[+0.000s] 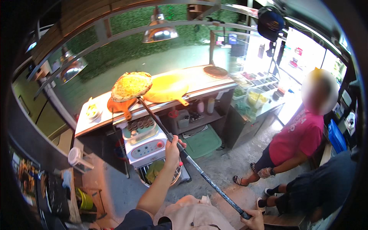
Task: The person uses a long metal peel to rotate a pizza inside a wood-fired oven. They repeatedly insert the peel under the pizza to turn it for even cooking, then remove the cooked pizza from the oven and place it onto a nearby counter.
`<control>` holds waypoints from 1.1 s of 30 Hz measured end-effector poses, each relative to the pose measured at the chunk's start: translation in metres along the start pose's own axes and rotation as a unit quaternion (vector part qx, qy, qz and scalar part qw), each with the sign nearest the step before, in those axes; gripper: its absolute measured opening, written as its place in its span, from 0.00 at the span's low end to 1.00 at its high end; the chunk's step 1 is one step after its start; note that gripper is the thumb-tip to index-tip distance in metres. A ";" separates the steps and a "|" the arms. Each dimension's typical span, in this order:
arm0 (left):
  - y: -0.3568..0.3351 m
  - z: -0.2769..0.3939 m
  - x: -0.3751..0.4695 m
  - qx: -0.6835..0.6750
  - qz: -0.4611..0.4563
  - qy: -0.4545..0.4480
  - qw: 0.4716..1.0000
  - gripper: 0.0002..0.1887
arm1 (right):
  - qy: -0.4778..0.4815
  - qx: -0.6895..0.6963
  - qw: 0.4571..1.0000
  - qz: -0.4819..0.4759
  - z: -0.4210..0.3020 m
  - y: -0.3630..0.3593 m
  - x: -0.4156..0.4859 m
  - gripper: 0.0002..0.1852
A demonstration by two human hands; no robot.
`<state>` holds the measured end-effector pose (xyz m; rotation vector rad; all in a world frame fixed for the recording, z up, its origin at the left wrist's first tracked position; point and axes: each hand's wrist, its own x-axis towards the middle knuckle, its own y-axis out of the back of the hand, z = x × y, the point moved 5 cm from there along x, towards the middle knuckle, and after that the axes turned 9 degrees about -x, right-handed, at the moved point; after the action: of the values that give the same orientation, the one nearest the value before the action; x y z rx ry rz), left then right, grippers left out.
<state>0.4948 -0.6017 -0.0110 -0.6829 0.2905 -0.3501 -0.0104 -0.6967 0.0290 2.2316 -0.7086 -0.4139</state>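
A baked pizza [130, 86] lies on the far end of a long-handled pizza peel [201, 172], above the lit counter. My left hand [174, 149] is closed around the middle of the handle. Lower right, my right hand [253, 220] grips the black end of the same handle. The peel's blade is hidden under the pizza. Just beyond and below the pizza, a small round wooden board [122, 107] and a larger round board [166, 89] rest on the counter; strong light washes out the larger one.
A counter [198, 77] runs across the front, with a bowl of food [93, 111] at its left. Below stands a white machine with a control panel [148, 151]. A person in a pink shirt [299, 135] and another in dark clothes [322, 184] stand right. A stool [77, 156] is at left.
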 end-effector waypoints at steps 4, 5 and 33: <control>-0.035 -0.051 0.056 0.036 -0.053 0.040 0.997 0.11 | -0.079 -0.005 0.996 0.052 -0.004 -0.020 0.002 0.16; -0.044 -0.064 0.067 0.040 -0.071 0.049 0.995 0.10 | -0.093 -0.001 0.993 0.079 -0.006 -0.024 0.003 0.16; -0.079 -0.113 0.172 0.157 -0.170 0.132 0.964 0.12 | -0.188 -0.017 0.978 0.083 -0.076 -0.055 0.043 0.18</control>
<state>0.5908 -0.7916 -0.0677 -0.3683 0.3626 -0.8016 0.0809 -0.6489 0.0357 2.0610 -1.0678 -0.7685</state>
